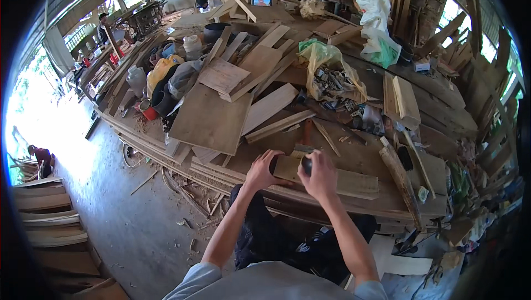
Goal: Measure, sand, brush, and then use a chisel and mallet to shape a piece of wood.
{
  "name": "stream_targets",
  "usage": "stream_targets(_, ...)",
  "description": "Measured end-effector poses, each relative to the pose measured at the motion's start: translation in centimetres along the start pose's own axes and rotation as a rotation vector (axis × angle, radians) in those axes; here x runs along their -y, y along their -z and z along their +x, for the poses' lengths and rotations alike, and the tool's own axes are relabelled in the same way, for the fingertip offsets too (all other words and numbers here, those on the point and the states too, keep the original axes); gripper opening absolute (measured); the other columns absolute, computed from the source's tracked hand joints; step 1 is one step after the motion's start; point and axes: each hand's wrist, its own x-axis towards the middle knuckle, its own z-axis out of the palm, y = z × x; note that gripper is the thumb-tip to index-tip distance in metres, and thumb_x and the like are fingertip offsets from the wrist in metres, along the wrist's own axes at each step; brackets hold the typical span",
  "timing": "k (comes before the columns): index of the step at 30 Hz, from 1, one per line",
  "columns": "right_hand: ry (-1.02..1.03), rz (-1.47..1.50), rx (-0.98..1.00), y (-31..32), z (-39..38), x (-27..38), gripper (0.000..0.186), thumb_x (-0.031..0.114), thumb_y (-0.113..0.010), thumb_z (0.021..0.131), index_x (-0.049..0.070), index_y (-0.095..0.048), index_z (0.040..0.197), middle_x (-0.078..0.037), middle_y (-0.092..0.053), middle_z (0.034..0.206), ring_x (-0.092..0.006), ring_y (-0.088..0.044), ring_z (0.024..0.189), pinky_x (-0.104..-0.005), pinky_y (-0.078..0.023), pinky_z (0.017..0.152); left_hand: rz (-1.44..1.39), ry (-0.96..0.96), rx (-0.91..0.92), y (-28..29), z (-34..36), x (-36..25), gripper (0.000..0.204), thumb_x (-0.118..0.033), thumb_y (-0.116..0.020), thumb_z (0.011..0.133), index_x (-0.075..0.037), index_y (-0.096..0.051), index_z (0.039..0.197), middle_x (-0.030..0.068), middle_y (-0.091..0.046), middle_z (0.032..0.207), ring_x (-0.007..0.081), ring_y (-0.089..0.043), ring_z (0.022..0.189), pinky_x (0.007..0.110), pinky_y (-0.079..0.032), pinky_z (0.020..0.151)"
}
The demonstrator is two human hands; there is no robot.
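A pale wooden board (354, 183) lies along the near edge of the cluttered bench. My left hand (261, 173) is closed around the board's left end, with a small dark patch showing by its fingers that I cannot make out. Over the same board, my right hand (321, 177) grips a dark rounded object (306, 165); the fingers hide most of it, so its kind is unclear. Just beyond the hands lies a tool with a reddish-orange handle (308, 129).
Plywood pieces (213, 120) and planks are piled ahead. A plastic bag of metal hardware (332, 76) sits beyond them. Buckets (162, 101) stand at left, and a rough stick (399, 175) lies at right. A lit phone (261, 1) stands far back. Other people are distant at left.
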Motion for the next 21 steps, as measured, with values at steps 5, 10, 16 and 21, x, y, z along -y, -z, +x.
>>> stream_targets(5,0.412,0.067,0.033,-2.2,-1.1,2.9,0.043,0.027,-0.078,0.088,0.008,-0.060,0.122,-0.020,-0.059,0.137,-0.0448,-0.057,0.135,-0.0565,-0.048,0.113,-0.007,0.099,0.008,-0.4,-1.0,2.5,0.091,-0.033,-0.098,0.059,-0.012,-0.057,0.137,0.0123,-0.068,0.131,0.0363,-0.064,0.127,0.047,-0.049,0.110)
stream_targets(10,0.189,0.049,-0.051,-3.0,0.0,2.1,0.040,0.026,-0.076,0.089,0.008,-0.061,0.121,-0.019,-0.059,0.139,-0.0441,-0.055,0.138,-0.0581,-0.044,0.117,-0.041,0.107,0.023,-0.8,-0.4,1.4,0.079,-0.022,-0.092,0.064,-0.011,-0.058,0.135,0.0124,-0.068,0.131,0.0368,-0.063,0.129,0.046,-0.048,0.111)
stream_targets(16,0.222,0.280,0.114,-2.0,-0.5,2.8,0.043,0.030,-0.079,0.090,0.010,-0.062,0.123,-0.017,-0.059,0.142,-0.0411,-0.054,0.141,-0.0597,-0.042,0.119,-0.023,0.081,0.005,-1.0,-0.7,3.3,0.084,-0.027,-0.096,0.061,-0.010,-0.058,0.134,0.0139,-0.067,0.130,0.0396,-0.063,0.126,0.048,-0.050,0.108)
stream_targets(21,0.188,-0.013,-0.068,0.1,-2.7,1.9,0.043,0.027,-0.080,0.091,0.010,-0.062,0.126,-0.016,-0.059,0.142,-0.0435,-0.053,0.141,-0.0571,-0.044,0.118,-0.007,0.079,-0.038,-0.4,-1.0,2.1,0.097,-0.049,-0.103,0.055,-0.010,-0.060,0.132,0.0141,-0.068,0.128,0.0404,-0.064,0.124,0.049,-0.051,0.107)
